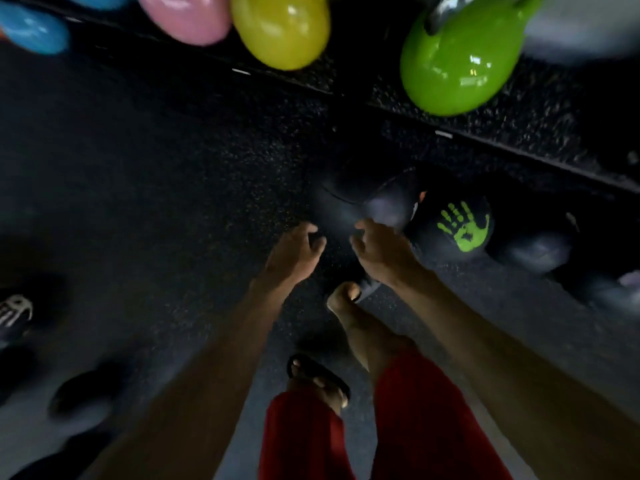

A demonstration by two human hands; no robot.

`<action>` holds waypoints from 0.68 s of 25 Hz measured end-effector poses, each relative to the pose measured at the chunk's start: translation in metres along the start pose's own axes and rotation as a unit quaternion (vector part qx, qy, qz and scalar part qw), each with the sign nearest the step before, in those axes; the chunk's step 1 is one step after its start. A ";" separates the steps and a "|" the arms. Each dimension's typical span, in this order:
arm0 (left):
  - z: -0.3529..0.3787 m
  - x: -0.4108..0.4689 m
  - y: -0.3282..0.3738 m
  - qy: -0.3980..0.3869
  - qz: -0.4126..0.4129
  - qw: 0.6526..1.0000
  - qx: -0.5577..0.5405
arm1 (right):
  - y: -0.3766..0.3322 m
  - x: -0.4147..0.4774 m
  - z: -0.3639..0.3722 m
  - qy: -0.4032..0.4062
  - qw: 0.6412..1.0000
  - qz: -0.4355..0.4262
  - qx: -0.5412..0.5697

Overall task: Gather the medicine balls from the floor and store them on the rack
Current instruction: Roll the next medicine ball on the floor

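Floor (173, 161): dark rubber matting, matt and grainy, flecked with pale speckles; it fills most of your view. Along the top a low rack shelf (540, 133) runs diagonally, lined with the same speckled rubber and edged by a thin black lip. On it sit four glossy, egg-rounded kettlebells, reflecting the ceiling lights: the blue kettlebell (31, 31), the pink kettlebell (187, 17), the yellow kettlebell (280, 31) and the green kettlebell (464, 67), the last with a grey metal handle.

Below the lip, at floor level, lie the medicine balls, all round and dull-skinned. The handprint ball (453, 226) is black with a bright green handprint. Just to its left sits the plain dark ball (356, 195), smeared by motion blur. To its right, the grey-sheened ball (533, 251) lies near it.

Your left hand (294, 251) and right hand (381, 251) reach forward side by side, a narrow gap between them, fingers loosely curled and holding nothing. Both sit just short of the plain dark ball; the right fingertips may be brushing it, though the blur leaves this unclear.

Beneath your forearms are red trousers (415, 410) and a black sandal (318, 375). At the left edge lies a white-marked ball (14, 313), well apart from the others.
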State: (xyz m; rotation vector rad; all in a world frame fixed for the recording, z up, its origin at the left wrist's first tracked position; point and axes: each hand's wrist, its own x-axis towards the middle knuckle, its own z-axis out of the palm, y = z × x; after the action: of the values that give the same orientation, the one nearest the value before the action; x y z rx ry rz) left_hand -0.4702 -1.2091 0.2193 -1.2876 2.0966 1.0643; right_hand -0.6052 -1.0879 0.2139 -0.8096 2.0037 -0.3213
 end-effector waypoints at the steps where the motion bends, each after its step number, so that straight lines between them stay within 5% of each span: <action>1: -0.010 -0.025 -0.003 0.003 -0.001 1.000 -0.022 | -0.015 -0.017 -0.006 -0.014 1.000 -0.010 -0.004; 9: -0.027 -0.253 -0.096 0.152 -0.058 0.964 -0.210 | -0.149 -0.165 0.003 -0.083 0.968 -0.164 -0.170; 17: 0.087 -0.487 -0.246 0.297 -0.194 0.874 -0.331 | -0.218 -0.342 0.174 -0.226 0.882 -0.279 -0.304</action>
State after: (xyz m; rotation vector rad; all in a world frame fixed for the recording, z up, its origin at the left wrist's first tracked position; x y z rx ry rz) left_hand -0.0297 -0.9440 0.4205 -2.5219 1.7364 1.3721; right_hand -0.2463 -1.0117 0.4590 -1.6953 1.3882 0.1935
